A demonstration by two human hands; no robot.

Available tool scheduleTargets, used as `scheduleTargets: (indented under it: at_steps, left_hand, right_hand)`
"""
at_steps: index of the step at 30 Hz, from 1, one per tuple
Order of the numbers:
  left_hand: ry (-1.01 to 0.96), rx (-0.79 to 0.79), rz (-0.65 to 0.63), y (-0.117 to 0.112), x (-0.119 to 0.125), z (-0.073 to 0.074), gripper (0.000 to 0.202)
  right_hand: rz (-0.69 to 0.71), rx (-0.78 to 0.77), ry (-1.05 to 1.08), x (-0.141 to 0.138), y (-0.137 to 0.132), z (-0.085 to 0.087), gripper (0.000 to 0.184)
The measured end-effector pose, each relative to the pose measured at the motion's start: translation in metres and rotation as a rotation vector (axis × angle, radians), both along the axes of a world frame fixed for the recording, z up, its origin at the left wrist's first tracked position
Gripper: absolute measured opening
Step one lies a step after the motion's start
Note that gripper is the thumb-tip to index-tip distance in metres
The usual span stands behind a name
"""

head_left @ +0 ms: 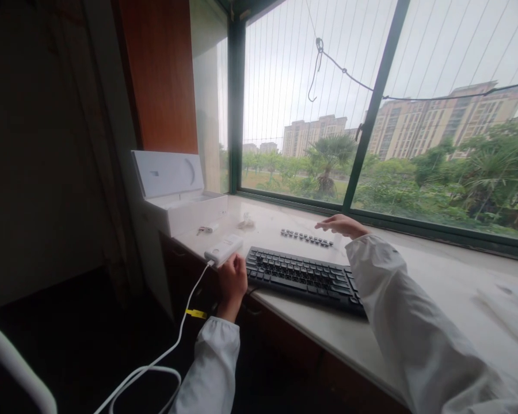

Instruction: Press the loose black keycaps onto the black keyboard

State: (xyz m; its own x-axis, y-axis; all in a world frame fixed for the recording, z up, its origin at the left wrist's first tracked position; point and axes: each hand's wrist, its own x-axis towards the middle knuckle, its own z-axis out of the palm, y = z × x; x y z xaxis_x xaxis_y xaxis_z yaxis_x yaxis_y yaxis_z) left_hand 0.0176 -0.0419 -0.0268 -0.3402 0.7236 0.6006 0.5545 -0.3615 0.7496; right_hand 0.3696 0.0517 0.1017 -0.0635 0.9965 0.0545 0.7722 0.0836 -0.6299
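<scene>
A black keyboard (300, 275) lies along the counter's front; several of its middle keys look bare, without caps. Behind it, loose black keycaps (307, 238) stand in two neat rows. Over the right end of these rows is my right hand (344, 226), its fingers stretched out to the left and nothing visible in them. My left hand (233, 280) rests at the counter's front edge, by the keyboard's left end, with its fingers curled closed; whatever they may hold is hidden. Just beyond it lies a white power bank (223, 249) with a white cable (182, 328) plugged in.
An open white box (194, 213) with its lid raised stands at the counter's left end. Near it lie a small white item (208, 229) and a crumpled clear piece (246, 221). Blurred clear plastic (507, 305) lies far right. A window (302, 115) runs behind the counter.
</scene>
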Motion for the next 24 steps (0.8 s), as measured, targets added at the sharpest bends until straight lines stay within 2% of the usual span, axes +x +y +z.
scheduleTargets:
  at_steps: [4,8,12,20,24]
  left_hand:
    - [0.002,0.006,-0.002,-0.002,0.000,0.003,0.030]
    - [0.034,-0.005,0.036,-0.002,0.001,0.005,0.029]
    - [0.062,-0.014,0.051,-0.003,0.001,0.005,0.029]
    - [0.083,-0.001,0.061,-0.002,0.000,0.004,0.029]
    - [0.078,0.000,0.055,-0.002,0.000,0.004,0.029]
  right_hand:
    - [-0.196,-0.029,-0.065,0.050,0.006,-0.018,0.034]
    - [-0.367,-0.048,-0.159,0.074,0.007,-0.035,0.025]
    - [-0.449,-0.040,-0.299,0.074,0.007,-0.053,0.022]
    - [-0.349,0.019,-0.386,0.055,0.017,-0.086,0.048]
    - [-0.329,0.031,-0.404,0.052,0.019,-0.092,0.041]
